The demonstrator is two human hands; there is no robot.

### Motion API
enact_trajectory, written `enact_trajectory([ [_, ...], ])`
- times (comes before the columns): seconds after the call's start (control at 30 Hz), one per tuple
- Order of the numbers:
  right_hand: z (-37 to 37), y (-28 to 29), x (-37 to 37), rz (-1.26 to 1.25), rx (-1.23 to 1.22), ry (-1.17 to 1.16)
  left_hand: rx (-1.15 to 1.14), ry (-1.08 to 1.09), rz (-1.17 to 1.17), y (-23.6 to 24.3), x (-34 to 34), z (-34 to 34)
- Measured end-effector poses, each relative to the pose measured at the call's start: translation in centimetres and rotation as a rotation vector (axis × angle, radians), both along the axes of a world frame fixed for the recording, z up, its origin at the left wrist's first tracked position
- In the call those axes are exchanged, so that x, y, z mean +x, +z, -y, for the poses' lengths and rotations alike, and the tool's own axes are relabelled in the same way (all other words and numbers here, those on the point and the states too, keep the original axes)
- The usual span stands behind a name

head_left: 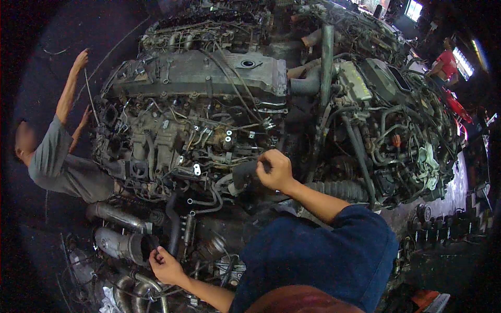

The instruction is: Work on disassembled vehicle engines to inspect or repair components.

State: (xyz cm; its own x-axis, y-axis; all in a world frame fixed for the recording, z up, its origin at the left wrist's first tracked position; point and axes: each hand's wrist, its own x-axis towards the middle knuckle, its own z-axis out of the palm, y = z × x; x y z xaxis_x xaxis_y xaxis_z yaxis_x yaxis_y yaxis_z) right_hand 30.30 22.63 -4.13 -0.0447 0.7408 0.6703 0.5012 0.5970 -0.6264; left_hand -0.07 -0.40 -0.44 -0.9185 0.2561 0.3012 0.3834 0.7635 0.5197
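Observation:
My right hand (275, 170) is closed in a loose fist at the front right of a large, dirty engine (156, 130). Its fingers curl beside the end of a dark, hose-like cylinder (244, 175); whatever they hold is hidden. Lower left, my left hand (167, 267) has thumb and fingers pinched together. It is next to the dark open end of a silver metal canister (116, 244), and what lies in the pinch is too dark to make out. Between my hands, a black curved hose (173, 221) and thin metal pipes (214, 201) run down from the engine.
On the left, a person in a grey shirt (65, 161) holds a thin rod (90, 86) by the engine. More engines (412, 120) stand at the right, past an upright metal post (325, 68). A ribbed hose (339, 191) lies beside my right forearm. A person in red (446, 63) is farther off.

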Motion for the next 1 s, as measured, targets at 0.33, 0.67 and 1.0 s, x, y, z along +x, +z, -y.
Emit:
enact_trajectory([
  [0.33, 0.05, 0.04, -0.07, -0.021, 0.022, -0.009, 0.003, -0.035, -0.130, 0.24, 0.62, -0.18],
  [0.67, 0.03, -0.17, 0.13, 0.008, 0.009, -0.006, -0.008, -0.041, -0.042, 0.35, 0.37, -0.18],
  [1.0, 0.06, -0.20, 0.11, 0.005, 0.021, -0.010, -0.026, -0.027, -0.030, 0.26, 0.34, -0.18],
])
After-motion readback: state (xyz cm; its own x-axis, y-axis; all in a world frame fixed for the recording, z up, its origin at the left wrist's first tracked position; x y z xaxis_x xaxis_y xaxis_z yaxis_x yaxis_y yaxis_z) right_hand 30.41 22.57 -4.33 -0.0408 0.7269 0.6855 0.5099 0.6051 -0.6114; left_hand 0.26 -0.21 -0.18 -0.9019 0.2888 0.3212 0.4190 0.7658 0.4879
